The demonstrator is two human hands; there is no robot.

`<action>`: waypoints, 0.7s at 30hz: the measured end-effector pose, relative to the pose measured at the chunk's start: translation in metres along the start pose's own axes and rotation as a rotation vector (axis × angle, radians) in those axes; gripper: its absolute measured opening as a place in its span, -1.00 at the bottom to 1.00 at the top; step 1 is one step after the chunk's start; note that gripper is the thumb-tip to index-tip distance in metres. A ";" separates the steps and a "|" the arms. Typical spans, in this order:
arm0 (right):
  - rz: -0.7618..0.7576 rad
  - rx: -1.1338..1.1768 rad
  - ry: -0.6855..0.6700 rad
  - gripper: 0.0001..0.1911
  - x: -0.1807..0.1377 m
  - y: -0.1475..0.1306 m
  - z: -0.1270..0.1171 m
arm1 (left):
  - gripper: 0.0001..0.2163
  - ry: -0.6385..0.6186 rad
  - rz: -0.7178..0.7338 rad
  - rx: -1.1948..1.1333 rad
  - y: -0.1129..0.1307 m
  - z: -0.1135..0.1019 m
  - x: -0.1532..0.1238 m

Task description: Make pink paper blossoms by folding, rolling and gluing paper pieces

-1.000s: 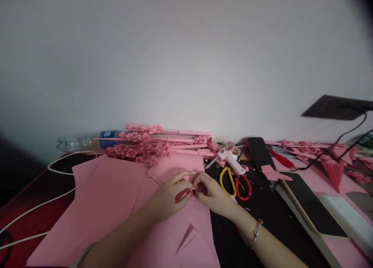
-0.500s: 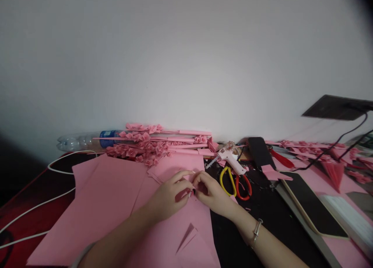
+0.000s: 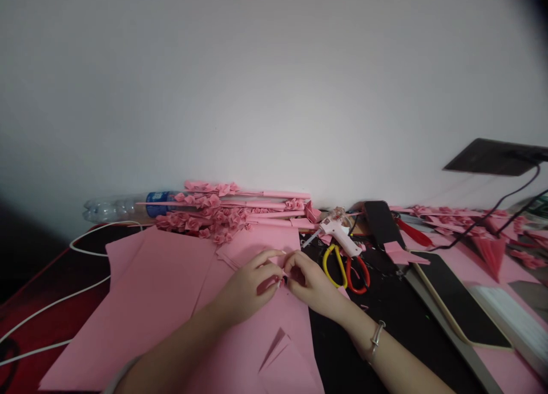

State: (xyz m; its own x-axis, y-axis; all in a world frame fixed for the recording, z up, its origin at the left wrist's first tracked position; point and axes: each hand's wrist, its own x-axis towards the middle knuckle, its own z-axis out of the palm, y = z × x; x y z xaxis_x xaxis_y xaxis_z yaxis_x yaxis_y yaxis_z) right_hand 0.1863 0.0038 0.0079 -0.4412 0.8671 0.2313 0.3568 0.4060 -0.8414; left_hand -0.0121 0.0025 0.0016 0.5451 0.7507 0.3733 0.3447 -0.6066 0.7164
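Note:
My left hand and my right hand meet above the pink paper sheets. Between their fingertips is a small folded piece of pink paper, mostly covered by the fingers. Both hands are closed in a pinch on it. A silver bracelet circles my right wrist. To the right of my right hand lie scissors with one yellow and one red handle. Just behind them rests a pale pink glue gun. Folded pink paper lies in front of my hands.
Pink paper flowers on rolled stems lie along the wall, beside a clear plastic bottle. At right are a black phone, a larger phone-like device, and more paper flowers. A white cable curves at left.
Almost nothing differs. Both hands keep the same pinch on the small paper piece, with only a very slight shift of the fingers.

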 end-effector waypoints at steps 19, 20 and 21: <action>0.009 -0.021 -0.003 -0.69 0.000 -0.001 -0.001 | -0.79 0.009 -0.012 0.015 0.001 -0.001 0.001; 0.008 -0.021 -0.003 -0.69 0.000 -0.001 0.000 | -0.79 0.005 -0.014 0.014 0.001 -0.001 0.001; 0.007 -0.020 -0.002 -0.69 0.000 -0.001 0.000 | -0.79 0.003 -0.013 0.011 0.001 -0.001 0.001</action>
State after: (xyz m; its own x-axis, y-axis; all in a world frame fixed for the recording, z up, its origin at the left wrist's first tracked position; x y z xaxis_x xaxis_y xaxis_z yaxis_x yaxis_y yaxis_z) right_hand 0.1862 0.0035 0.0090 -0.4400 0.8695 0.2245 0.3762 0.4055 -0.8331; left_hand -0.0119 0.0030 0.0028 0.5385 0.7592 0.3657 0.3602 -0.5997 0.7146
